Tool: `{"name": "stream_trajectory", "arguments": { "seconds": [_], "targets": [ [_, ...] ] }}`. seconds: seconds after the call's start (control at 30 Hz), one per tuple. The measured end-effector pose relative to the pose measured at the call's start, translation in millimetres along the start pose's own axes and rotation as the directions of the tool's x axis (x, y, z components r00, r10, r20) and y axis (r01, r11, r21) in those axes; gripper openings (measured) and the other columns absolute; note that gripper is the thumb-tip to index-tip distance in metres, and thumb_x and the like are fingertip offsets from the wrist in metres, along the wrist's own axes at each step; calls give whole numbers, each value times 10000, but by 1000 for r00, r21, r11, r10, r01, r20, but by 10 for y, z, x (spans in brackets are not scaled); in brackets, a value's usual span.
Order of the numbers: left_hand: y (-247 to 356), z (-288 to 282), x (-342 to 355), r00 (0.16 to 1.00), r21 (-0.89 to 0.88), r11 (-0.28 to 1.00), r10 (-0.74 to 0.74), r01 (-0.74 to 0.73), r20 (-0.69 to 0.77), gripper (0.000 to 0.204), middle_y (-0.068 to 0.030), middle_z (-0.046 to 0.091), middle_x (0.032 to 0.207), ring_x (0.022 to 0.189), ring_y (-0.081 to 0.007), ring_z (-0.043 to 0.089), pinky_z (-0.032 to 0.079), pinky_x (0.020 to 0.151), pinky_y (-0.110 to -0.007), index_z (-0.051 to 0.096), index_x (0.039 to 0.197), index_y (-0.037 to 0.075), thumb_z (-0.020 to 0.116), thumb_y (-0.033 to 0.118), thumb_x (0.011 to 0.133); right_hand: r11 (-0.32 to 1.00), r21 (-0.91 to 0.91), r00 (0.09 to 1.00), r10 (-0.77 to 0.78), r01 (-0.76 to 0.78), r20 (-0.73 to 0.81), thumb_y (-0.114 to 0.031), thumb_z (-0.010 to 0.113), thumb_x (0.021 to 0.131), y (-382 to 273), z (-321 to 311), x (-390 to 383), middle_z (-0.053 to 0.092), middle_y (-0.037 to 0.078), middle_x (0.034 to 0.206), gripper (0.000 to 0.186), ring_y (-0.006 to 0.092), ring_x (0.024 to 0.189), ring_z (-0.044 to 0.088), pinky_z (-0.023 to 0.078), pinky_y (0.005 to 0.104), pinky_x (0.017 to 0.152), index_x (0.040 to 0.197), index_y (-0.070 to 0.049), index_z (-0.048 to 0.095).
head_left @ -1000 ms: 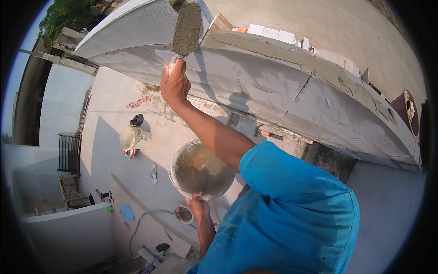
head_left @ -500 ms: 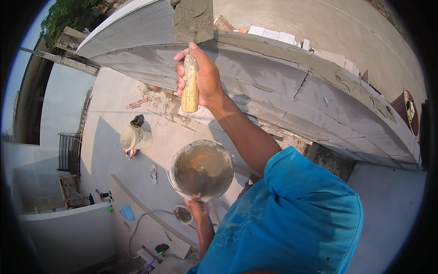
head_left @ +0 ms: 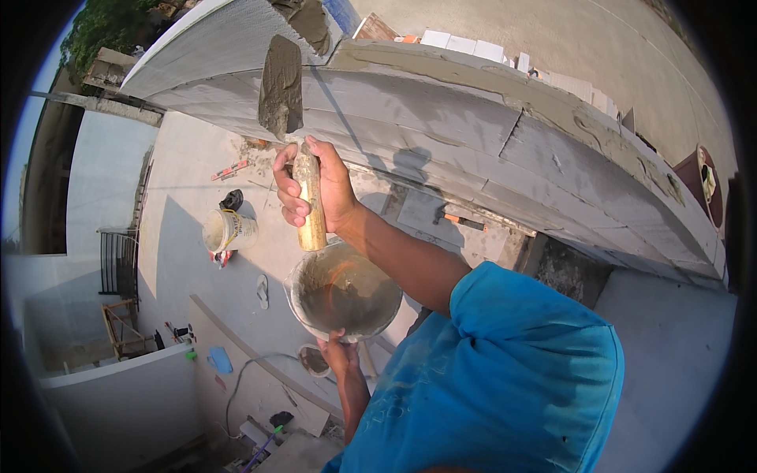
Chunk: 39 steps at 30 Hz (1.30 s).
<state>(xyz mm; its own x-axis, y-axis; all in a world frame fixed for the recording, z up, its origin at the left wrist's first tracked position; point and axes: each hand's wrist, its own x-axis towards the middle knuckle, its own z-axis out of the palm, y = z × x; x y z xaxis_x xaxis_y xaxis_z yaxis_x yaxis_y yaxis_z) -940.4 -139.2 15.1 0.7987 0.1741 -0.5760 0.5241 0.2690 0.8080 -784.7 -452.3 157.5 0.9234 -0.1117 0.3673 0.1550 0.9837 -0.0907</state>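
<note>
My right hand (head_left: 319,185) is closed round the pale wooden handle of a trowel (head_left: 282,88), whose blade is coated in grey mortar. The blade is in front of the near face of a grey block wall (head_left: 441,110), to the left of a step in the wall's top. Grey mortar (head_left: 310,27) sticks to the raised block there, and a mortar bed (head_left: 473,75) runs along the lower top to the right. Below, my left hand (head_left: 339,353) grips the near rim of a round bucket (head_left: 347,292) with wet mortar inside; some fingers are hidden beneath it.
On the floor at left stand a white pail (head_left: 229,231), a red level (head_left: 230,169) and a sandal (head_left: 262,292). A smaller mortar container (head_left: 314,361) sits below the bucket. White blocks (head_left: 461,42) lie beyond the wall. A hose (head_left: 236,386) curls at lower left.
My right hand has drawn the trowel down and left from the wall top, and its blade is turned more edge-on. Mortar on the raised block shows now. The left hand still holds the bucket.
</note>
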Motion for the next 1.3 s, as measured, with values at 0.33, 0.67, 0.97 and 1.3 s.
{"name": "stream_trajectory", "arguments": {
  "seconds": [0.33,0.67,0.97,1.3],
  "targets": [
    [-5,76,-192,998,3,1000,20,-20,-64,648,-113,516,1306,1127,-346,572,565,842,-555,478,1366,126,597,-57,757,931,283,971,-240,230,-2,-541,434,993,-378,8,559,467,-2,659,461,125,484,458,431,320,410,1007,-115,608],
    [-120,-8,-181,999,-19,999,38,-38,-35,661,-111,580,1267,1104,-337,622,590,813,-537,503,1365,129,576,-71,739,980,-188,997,-67,59,-34,-584,384,984,-420,192,598,482,67,630,562,187,429,479,479,371,404,977,-54,572],
    [-161,103,-255,994,-6,1000,15,-15,-112,639,-110,597,1234,1055,-318,651,612,812,-536,520,1355,135,558,-63,749,961,-219,973,-197,167,-123,-556,353,1014,48,-361,660,493,91,633,534,221,443,495,497,404,459,914,-57,514],
    [-997,-124,239,982,-176,983,-71,40,-174,416,-41,654,929,775,-136,653,545,560,-289,573,1187,81,596,-62,797,-664,-673,402,547,-326,-734,-412,625,1022,126,-1014,-1513,583,79,726,405,157,522,558,457,338,495,1056,-20,530]
  ]
}}
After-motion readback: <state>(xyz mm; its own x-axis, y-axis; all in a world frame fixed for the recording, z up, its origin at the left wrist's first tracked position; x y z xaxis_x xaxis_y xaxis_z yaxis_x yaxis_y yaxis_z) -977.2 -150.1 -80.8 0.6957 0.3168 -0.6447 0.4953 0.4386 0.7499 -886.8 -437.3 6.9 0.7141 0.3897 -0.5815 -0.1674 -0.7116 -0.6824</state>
